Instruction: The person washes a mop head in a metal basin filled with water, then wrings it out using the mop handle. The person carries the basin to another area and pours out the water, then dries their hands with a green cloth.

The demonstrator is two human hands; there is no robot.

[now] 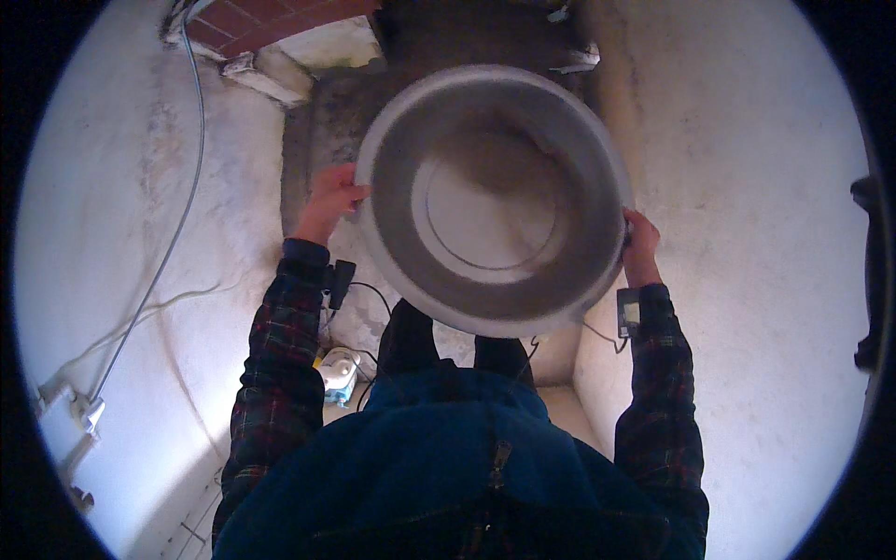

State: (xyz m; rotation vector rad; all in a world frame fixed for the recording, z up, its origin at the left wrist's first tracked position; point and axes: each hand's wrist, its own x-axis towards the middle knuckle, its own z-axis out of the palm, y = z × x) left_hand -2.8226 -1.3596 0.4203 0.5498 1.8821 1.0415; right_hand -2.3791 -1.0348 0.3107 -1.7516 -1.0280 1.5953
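Observation:
A large round grey basin (483,273) is held up in front of me, its inside facing the camera. My left hand (332,199) grips the rim at its left side, the thumb over the edge. On the opposite side my right hand (640,241) holds the rim, somewhat lower in the picture. Shadow covers the upper part of the basin's bottom, and no separate object can be made out inside. The fingers beneath the rim are mostly hidden.
White walls (756,210) stand close on both sides. A cable (199,140) runs down the left wall to a plug (91,413). A white bottle (339,367) stands low beside my left leg. Red tiles (273,21) top a ledge at the upper left.

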